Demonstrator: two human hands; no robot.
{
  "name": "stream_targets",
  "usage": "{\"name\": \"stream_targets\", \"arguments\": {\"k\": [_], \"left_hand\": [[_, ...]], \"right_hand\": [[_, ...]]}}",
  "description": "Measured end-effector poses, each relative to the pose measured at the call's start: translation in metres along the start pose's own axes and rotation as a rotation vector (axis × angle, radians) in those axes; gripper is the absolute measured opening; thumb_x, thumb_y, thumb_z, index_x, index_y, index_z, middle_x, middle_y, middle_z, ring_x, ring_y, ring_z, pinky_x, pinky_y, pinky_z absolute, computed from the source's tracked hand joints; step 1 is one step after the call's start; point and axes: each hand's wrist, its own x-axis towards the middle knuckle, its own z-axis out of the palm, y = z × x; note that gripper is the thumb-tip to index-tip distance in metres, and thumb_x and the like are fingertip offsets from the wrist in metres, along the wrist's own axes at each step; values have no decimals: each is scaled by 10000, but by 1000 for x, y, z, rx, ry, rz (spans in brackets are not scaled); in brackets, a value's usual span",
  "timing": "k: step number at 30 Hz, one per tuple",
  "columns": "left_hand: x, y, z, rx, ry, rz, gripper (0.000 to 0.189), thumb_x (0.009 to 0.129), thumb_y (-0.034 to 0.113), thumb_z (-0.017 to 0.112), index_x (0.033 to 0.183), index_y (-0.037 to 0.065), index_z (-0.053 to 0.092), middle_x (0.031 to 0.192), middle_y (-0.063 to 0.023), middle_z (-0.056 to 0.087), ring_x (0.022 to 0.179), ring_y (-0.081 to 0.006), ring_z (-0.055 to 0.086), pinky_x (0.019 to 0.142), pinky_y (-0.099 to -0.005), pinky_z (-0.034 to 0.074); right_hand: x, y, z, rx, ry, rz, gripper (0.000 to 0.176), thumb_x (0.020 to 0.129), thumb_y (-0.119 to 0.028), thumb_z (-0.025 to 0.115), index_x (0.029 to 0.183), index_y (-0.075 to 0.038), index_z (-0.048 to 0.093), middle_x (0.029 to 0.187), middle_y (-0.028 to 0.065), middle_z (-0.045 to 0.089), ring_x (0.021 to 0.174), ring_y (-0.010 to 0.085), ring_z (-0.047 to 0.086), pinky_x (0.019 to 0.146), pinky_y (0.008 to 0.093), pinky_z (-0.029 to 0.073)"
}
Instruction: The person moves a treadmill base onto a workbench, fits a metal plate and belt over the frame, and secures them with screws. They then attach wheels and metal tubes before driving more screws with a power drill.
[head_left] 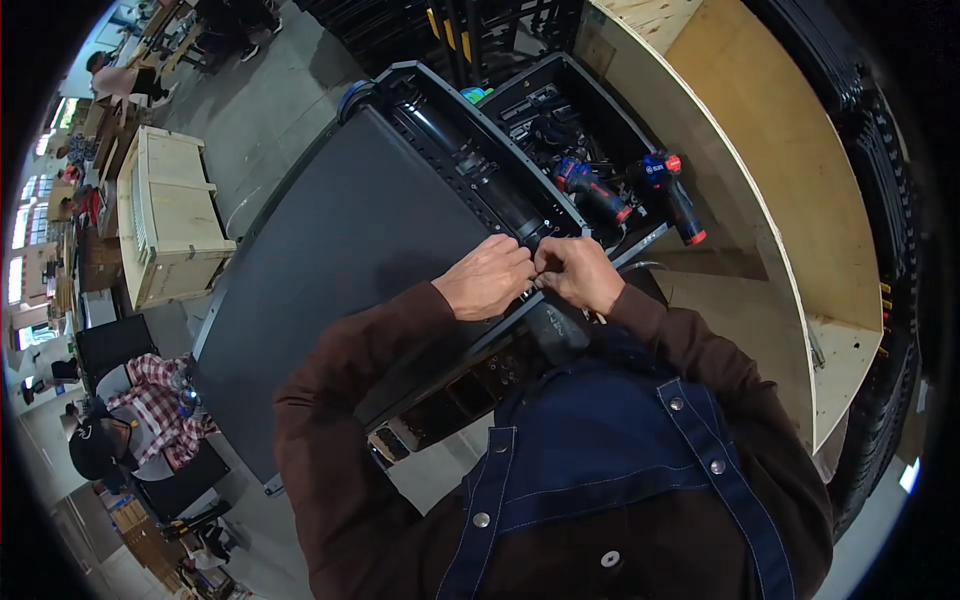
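My left hand (488, 278) and my right hand (578, 275) meet at the near end of a metal side frame (490, 125). Fingers of both are curled and pinched together, and whatever sits between them is hidden or too small to name. To the left spreads a wide dark belt (340, 220), which looks like a conveyor belt. A shiny black roller (435, 128) lies between the belt and the frame, its near end close to my fingers. Just below my hands is a dark grey block-like part (555, 332).
Beyond the frame, a black tray (625, 118) holds hardware; two blue-and-red cordless drills (597, 190) (680, 200) lie at its near side. A plywood crate (730, 150) rises on the right. Bins of small parts (470, 392) sit below. A person in a plaid shirt (165, 405) is at left.
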Motion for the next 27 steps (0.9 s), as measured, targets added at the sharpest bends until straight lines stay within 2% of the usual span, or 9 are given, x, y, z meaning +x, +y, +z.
{"name": "stream_targets", "arguments": {"k": [3,6,10,12,21,23,24,26,27], "left_hand": [[1,-3,-2,-41,-29,21,145,886,188,673,895,47,642,886,-78,563,911,-254,546,888,-377,434],[4,-7,-10,-113,-221,-22,183,895,199,668,985,43,642,955,-95,566,967,-278,531,947,-405,409],[1,-18,-22,-27,-77,66,299,823,331,711,978,79,672,902,-71,577,929,-266,547,965,-437,381],[2,-17,-23,-42,-159,34,287,825,322,709,993,92,675,901,-66,576,927,-261,547,955,-426,383],[10,-13,-19,-85,-298,-30,272,811,239,712,1057,127,681,911,-49,570,948,-253,548,928,-407,383],[17,-11,-23,-91,-364,-67,298,799,204,718,1089,145,681,939,-46,572,980,-261,544,945,-412,383],[20,-9,-26,-104,-386,-85,306,791,199,723,1090,149,684,940,-42,571,979,-261,543,958,-413,380],[22,-8,-27,-112,-436,-133,336,770,197,735,1099,150,692,941,-31,570,972,-256,538,995,-407,367],[23,-7,-25,-121,-434,-162,336,770,197,735,1099,150,692,941,-31,570,972,-256,538,995,-407,367]], "right_hand": [[-2,-6,0,116,27,77,169,751,-77,754,860,-31,633,759,147,678,740,354,673,640,416,514],[-14,3,20,1,163,-107,171,782,-31,721,923,-44,626,809,151,661,750,373,658,637,434,514],[-30,0,27,-37,263,-223,198,818,-6,679,999,-64,621,872,156,645,767,381,654,634,447,521],[-33,1,26,1,282,-213,199,826,-6,672,1010,-62,622,889,155,655,777,374,664,631,437,526],[-51,20,-5,-211,-48,-393,485,804,-1,660,1270,-100,570,1191,161,660,815,358,700,646,413,582],[-45,32,-27,-11,81,-437,410,858,9,649,1252,-82,576,1187,165,662,866,362,700,669,416,583],[-40,48,-42,24,294,-433,343,894,4,644,1225,-65,586,1172,161,663,920,341,701,719,389,577],[-39,102,-78,120,662,38,345,880,6,653,1214,-51,588,1076,154,656,937,337,673,811,359,540],[-37,139,-98,-64,799,110,361,872,-56,692,1217,-59,588,1095,161,639,981,364,645,847,407,529]]}}
